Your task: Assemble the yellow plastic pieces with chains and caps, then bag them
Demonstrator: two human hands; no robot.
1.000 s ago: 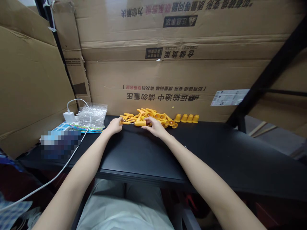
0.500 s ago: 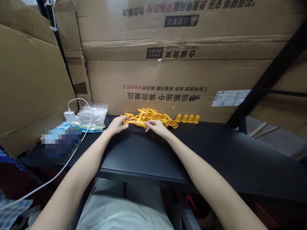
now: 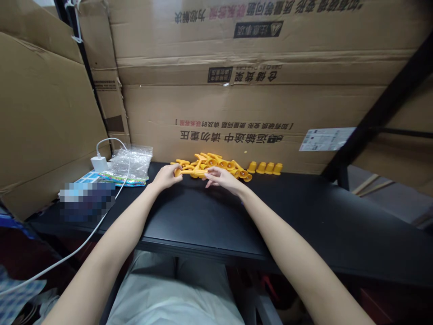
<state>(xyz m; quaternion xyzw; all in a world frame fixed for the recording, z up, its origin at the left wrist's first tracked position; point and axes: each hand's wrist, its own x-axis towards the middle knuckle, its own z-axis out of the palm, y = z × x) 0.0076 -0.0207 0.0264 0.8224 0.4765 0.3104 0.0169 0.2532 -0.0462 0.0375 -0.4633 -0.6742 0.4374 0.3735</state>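
My left hand [image 3: 167, 177] pinches the left end of a yellow plastic piece [image 3: 199, 173], just above the black tabletop. A rounded yellow end shows at its fingertips. On the piece's right end, the thumb and fingers of my right hand [image 3: 221, 178] are closed. The piece lies level between the two hands; my fingers hide both ends in part. Right behind them is a heap of yellow plastic parts [image 3: 222, 165], some with flared, cup-like mouths and some branched. Several yellow cup-shaped pieces [image 3: 269, 169] stand in a row to the right of the heap.
Cardboard with printed text [image 3: 233, 104] walls the back of the black table [image 3: 203, 216]. At the left lie clear plastic bags [image 3: 131, 160], a white charger [image 3: 99, 163] and a white cable [image 3: 117, 196] that runs over the front edge. A black metal post [image 3: 375, 104] slants at the right.
My right hand has turned slightly at the wrist while keeping hold of the piece's right end. The left hand keeps its pinch, and the view has shifted a little.
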